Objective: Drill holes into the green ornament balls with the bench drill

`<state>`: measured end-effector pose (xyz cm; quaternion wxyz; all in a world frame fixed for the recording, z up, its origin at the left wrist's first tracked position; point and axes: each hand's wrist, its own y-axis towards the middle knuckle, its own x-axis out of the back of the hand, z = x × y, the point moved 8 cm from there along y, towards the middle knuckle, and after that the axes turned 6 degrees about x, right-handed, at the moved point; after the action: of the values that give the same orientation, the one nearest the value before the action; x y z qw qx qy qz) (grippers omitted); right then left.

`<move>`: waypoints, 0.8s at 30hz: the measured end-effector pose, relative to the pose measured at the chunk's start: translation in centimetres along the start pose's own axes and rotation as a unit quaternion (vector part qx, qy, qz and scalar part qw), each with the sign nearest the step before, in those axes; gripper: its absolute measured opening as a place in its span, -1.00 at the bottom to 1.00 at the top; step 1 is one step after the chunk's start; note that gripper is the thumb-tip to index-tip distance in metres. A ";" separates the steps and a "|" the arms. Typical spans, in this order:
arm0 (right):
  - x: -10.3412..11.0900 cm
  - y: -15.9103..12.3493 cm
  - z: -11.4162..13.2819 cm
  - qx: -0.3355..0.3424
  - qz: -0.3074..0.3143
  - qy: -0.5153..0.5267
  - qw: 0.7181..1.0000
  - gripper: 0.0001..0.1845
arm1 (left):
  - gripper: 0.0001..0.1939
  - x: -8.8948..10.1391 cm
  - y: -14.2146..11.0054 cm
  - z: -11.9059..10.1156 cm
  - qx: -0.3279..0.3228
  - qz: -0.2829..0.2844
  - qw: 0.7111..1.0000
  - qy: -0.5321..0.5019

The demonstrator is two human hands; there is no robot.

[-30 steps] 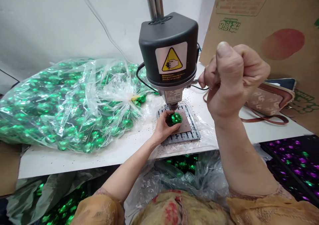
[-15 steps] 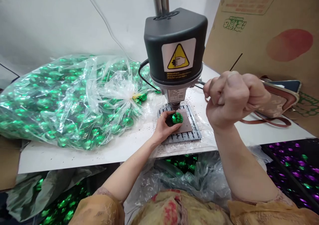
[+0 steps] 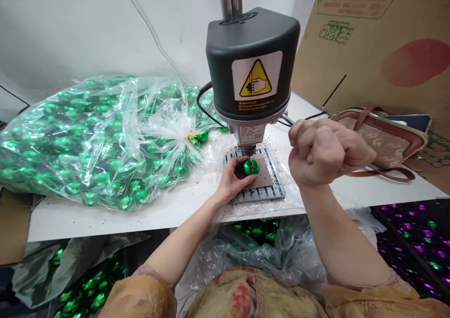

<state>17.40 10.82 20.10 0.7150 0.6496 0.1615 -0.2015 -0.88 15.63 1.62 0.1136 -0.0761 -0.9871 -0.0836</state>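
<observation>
A small black drill press (image 3: 252,69) with a yellow warning label stands in front of me. Under its chuck, a shiny green faceted bead (image 3: 251,167) rests on a flat board (image 3: 264,179) over the slotted metal base (image 3: 280,189). My left hand (image 3: 234,179) pinches the bead between thumb and fingers, and the bit tip meets the bead's top. To the right of the drill head, my right hand (image 3: 326,151) is closed in a fist around the feed lever (image 3: 287,118); most of the lever is hidden by the fingers.
A large clear bag (image 3: 94,140) of green beads fills the table's left side. On the right are a handbag (image 3: 383,140) with a brown strap and a big cardboard box (image 3: 351,60). Below the edge lie plastic bags and trays of green and purple beads (image 3: 415,243). Dark shavings dot the table.
My right hand has come down a little with the lever, uncovering more of the handbag. The left hand still pinches the bead in place. The view has shifted slightly.
</observation>
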 end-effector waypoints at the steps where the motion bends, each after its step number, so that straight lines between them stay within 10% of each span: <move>1: 0.1 -0.2 0.0 0.007 0.007 0.002 1.000 -0.44 | -0.42 0.0 0.0 0.0 0.000 0.000 1.000 0.000; 6: 0.3 -0.8 0.8 0.038 0.028 -0.001 0.999 -0.46 | -0.41 -0.1 0.0 0.3 0.005 0.001 1.000 -0.004; 11: -0.5 2.0 -0.5 -0.066 -0.039 -0.076 0.994 -0.50 | -0.46 0.2 0.0 -0.7 0.000 -0.012 1.000 0.013; 16: -2.6 4.6 -1.5 -0.123 0.013 -0.088 0.988 -0.54 | -0.57 0.6 -4.9 -3.8 -0.081 -0.103 0.981 0.140; 19: -2.6 4.7 -1.2 -0.107 0.007 -0.078 0.991 -0.56 | -0.60 -3.0 -10.6 -4.3 -0.208 0.046 0.953 0.215; 24: -2.4 4.4 -1.1 -0.099 0.005 -0.051 0.994 -0.58 | -0.72 -6.4 -18.0 -1.4 -0.363 0.211 0.807 0.415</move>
<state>17.56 12.48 24.99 0.7843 0.5650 0.1411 -0.2139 2.53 -2.96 -1.21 0.4918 -0.2766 -0.7029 -0.4330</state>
